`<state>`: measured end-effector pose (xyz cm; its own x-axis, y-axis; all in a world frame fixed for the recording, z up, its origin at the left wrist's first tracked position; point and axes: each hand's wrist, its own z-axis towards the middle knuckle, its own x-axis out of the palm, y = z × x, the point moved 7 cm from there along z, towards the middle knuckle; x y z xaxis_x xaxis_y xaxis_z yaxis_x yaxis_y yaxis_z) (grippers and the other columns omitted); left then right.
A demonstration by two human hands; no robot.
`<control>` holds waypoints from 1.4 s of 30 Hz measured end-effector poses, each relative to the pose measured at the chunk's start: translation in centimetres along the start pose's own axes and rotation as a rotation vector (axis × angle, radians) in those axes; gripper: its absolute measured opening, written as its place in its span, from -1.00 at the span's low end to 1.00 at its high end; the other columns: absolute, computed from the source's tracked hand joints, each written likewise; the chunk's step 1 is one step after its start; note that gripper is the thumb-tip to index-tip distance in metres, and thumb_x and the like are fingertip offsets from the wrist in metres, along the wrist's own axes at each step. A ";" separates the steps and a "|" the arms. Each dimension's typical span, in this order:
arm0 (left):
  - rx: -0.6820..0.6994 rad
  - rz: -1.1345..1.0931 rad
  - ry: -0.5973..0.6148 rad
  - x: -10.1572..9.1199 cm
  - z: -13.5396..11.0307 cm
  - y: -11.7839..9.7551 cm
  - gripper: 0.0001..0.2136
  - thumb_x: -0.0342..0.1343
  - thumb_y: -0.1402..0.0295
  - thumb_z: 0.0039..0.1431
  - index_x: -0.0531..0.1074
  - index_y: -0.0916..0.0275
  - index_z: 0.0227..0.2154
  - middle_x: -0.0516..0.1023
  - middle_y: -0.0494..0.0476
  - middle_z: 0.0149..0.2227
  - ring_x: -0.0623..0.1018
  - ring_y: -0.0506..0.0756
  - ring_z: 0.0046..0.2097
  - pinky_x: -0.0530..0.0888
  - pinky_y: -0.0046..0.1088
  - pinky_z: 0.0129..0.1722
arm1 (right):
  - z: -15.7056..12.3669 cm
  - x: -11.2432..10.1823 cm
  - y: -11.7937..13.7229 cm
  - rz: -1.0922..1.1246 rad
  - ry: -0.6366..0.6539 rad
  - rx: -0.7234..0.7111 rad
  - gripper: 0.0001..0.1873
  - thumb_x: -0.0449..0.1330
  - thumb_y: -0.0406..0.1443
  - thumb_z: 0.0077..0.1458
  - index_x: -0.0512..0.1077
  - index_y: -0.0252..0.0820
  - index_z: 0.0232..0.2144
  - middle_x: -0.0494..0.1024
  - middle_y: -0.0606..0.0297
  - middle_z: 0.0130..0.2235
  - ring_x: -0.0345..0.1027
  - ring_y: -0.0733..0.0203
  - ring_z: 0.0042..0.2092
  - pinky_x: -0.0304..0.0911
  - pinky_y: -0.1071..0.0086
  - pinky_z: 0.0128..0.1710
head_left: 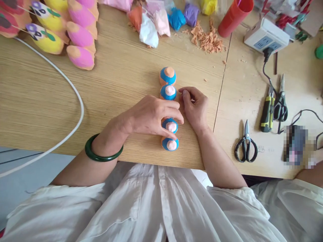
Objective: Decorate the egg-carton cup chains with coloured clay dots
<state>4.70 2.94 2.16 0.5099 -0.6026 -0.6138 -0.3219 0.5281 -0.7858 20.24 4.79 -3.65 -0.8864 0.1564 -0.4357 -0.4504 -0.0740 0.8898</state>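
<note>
A row of several joined egg-carton cups (168,76) runs down the table in front of me, painted blue on orange. The far cup has an orange knob; the other visible ones bear pale pink knobs (172,127). My left hand (153,114) arches across the row with its fingers apart, hiding the middle. Its thumb rests between the two nearest cups and its index finger curves over beside one of them. To the right of the row, my right hand (195,106) lies on the table, fingers curled, thumb against index finger. Whatever it pinches is hidden.
Painted carton strips (80,57) stand at the far left by a white cable (78,97). Clay bags (148,30), orange scraps (207,37) and a red cup (236,16) lie beyond. At right are a power strip (267,35), scissors (246,144), a cutter (267,112) and another person's sleeve (292,201).
</note>
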 end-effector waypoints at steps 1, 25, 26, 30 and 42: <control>0.009 0.015 -0.002 0.0 -0.2 0.0 -0.81 0.50 0.24 0.15 0.72 0.18 -0.22 0.59 -0.06 -0.28 0.54 0.00 -0.25 0.22 -0.52 -0.25 | -0.1 0.0 0.0 0.007 -0.002 0.009 -0.69 0.14 -0.16 0.40 0.62 -0.14 -0.27 0.60 0.34 -0.38 0.40 0.26 -0.36 0.32 0.29 -0.29; -0.190 -0.384 -0.864 -3.4 -1.5 2.4 -0.68 0.15 0.19 0.49 0.69 0.19 -0.35 0.73 0.15 -0.35 0.64 0.05 -0.31 0.52 -0.45 -0.27 | 5.1 -0.9 2.9 0.208 0.044 0.188 -0.78 0.26 -0.19 0.12 0.63 -0.13 -0.23 0.65 0.28 -0.33 0.47 0.21 -0.36 0.48 0.33 -0.47; -0.219 -0.432 -0.883 -3.3 -1.5 2.7 -0.67 0.15 0.18 0.48 0.68 0.18 -0.36 0.69 0.13 -0.39 0.64 0.06 -0.32 0.53 -0.44 -0.26 | 6.5 -0.5 3.6 0.160 0.052 0.119 -0.77 0.24 -0.20 0.14 0.64 -0.13 -0.20 0.66 0.26 -0.30 0.50 0.18 -0.31 0.51 0.31 -0.42; -0.293 -0.601 -0.891 -2.4 -1.3 3.7 -0.57 0.20 -0.02 0.41 0.63 0.17 -0.46 0.35 -0.01 -0.63 0.50 0.04 -0.46 0.47 -0.44 -0.38 | 11.8 2.2 5.1 -0.140 0.051 -0.112 -0.77 0.18 -0.34 0.19 0.63 -0.13 -0.19 0.70 0.18 -0.17 0.53 0.12 -0.18 0.57 0.14 -0.11; -0.386 -0.909 -0.961 -2.1 -0.9 6.2 -0.54 0.30 -0.11 0.26 0.67 0.22 -0.47 0.32 -0.03 -0.58 0.28 -0.04 -0.50 0.24 -0.46 -0.52 | 18.9 7.8 3.8 -0.647 0.077 -0.287 -0.75 0.21 -0.40 0.28 0.61 -0.20 -0.05 0.69 -0.10 0.07 0.53 -0.22 0.16 0.46 -0.09 0.21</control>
<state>0.88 6.89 -1.45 0.9528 0.0867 0.2909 0.2998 -0.1186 -0.9466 13.64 24.33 -1.12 -0.4316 0.1873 -0.8824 -0.8901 -0.2474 0.3829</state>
